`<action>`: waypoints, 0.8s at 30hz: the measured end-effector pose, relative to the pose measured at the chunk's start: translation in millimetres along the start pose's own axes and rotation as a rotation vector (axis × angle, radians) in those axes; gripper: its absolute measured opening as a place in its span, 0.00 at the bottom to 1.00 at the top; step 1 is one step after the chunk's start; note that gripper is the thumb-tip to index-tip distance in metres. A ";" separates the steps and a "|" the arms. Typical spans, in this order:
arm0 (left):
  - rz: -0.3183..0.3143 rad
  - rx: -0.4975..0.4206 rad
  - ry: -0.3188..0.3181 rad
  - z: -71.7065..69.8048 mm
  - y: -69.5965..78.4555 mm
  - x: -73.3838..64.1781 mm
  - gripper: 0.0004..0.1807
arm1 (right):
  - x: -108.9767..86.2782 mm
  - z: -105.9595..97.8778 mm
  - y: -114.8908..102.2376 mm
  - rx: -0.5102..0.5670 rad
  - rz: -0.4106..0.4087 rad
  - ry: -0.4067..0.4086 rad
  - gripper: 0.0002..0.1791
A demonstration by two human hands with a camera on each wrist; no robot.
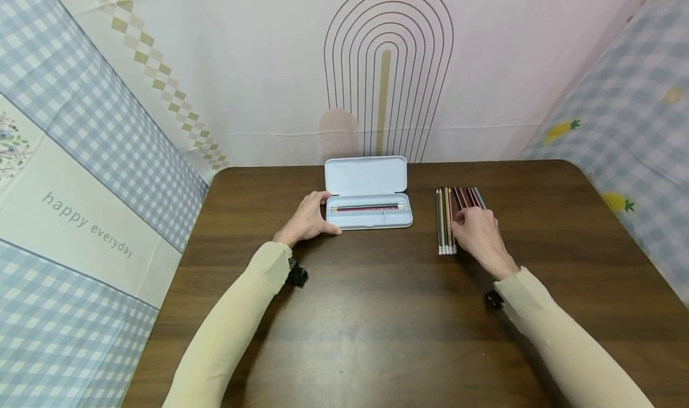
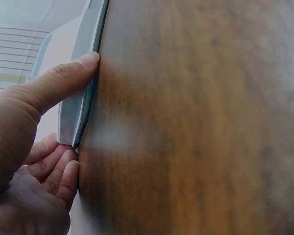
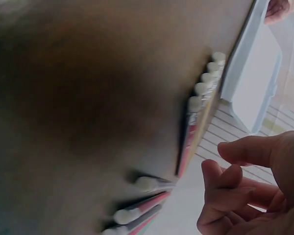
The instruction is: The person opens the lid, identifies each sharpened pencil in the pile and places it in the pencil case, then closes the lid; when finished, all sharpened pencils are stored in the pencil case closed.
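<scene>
My left hand (image 1: 308, 218) grips the left end of an open pale-blue pencil case (image 1: 355, 220), thumb along its front edge and fingers at its side. The left wrist view shows that thumb (image 2: 63, 81) pressed to the case wall (image 2: 71, 120). A few pencils (image 1: 371, 207) lie lengthwise in the back compartment. To the right, a close row of pencils (image 1: 444, 222) points away, white erasers toward me. My right hand (image 1: 478, 231) is over a looser group of pencils (image 1: 473, 196), partly covering them. In the right wrist view its fingers are loosely bent, with nothing between thumb and fingers.
The raised lid (image 1: 366, 176) stands at the back of the case, near the rear edge of the brown wooden table (image 1: 377, 312). A patterned cloth (image 1: 258, 67) hangs behind it. Small black cameras (image 1: 298, 273) are strapped at both wrists.
</scene>
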State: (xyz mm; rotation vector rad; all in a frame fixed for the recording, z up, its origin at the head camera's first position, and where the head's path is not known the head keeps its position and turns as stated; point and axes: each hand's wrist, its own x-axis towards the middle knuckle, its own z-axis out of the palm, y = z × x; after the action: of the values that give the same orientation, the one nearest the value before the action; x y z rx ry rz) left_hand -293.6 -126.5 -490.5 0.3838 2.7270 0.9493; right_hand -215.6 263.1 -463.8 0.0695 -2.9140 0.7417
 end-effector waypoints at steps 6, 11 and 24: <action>0.014 0.001 0.008 -0.1 -0.5 0.2 0.55 | 9.6 17.4 31.8 0.011 0.006 -0.030 0.10; 0.016 0.005 0.007 -0.8 0.2 -0.5 0.54 | 23.7 41.4 64.2 -0.021 0.030 -0.042 0.14; 0.008 0.006 0.000 -0.1 -0.8 0.6 0.54 | 5.3 4.9 11.5 -0.041 0.079 -0.125 0.17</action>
State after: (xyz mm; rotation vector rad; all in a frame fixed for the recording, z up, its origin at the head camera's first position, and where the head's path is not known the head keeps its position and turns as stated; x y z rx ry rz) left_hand -294.4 -127.0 -491.0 0.3959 2.7307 0.9436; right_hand -222.3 270.7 -472.7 -0.0036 -3.0650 0.7134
